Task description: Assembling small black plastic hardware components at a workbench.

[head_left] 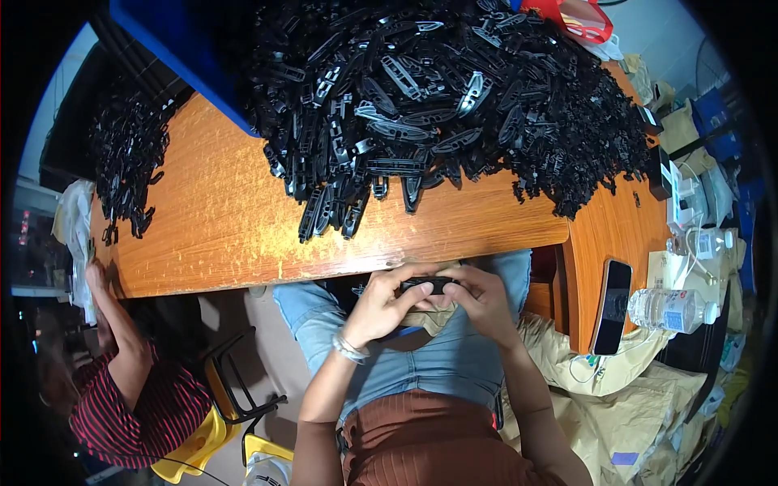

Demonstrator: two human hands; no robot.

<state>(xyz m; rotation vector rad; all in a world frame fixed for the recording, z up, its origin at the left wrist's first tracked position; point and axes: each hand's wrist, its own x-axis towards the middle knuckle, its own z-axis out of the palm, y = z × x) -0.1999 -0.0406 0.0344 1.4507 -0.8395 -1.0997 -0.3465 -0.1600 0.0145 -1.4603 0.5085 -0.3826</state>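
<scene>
Both my hands meet over my lap, just off the near edge of the wooden table (pixel 211 219). Between them is a small, dark, elongated plastic part (pixel 428 284). My left hand (pixel 382 304) pinches its left end with thumb and fingers, and my right hand (pixel 480 298) grips its right end. Fingers cover both ends of the part. Below the hands, a piece of brown paper (pixel 438 321) lies on my lap. Beyond them, a large heap of black plastic clips (pixel 397 121) covers the far side of the table.
A pile of smaller black pieces (pixel 596 121) spreads at right. A phone (pixel 612 306) and a water bottle (pixel 668 310) lie at the right edge. A blue bin (pixel 182 61) stands far left. Another person in a striped shirt (pixel 138 405) sits at left by a second heap (pixel 130 154).
</scene>
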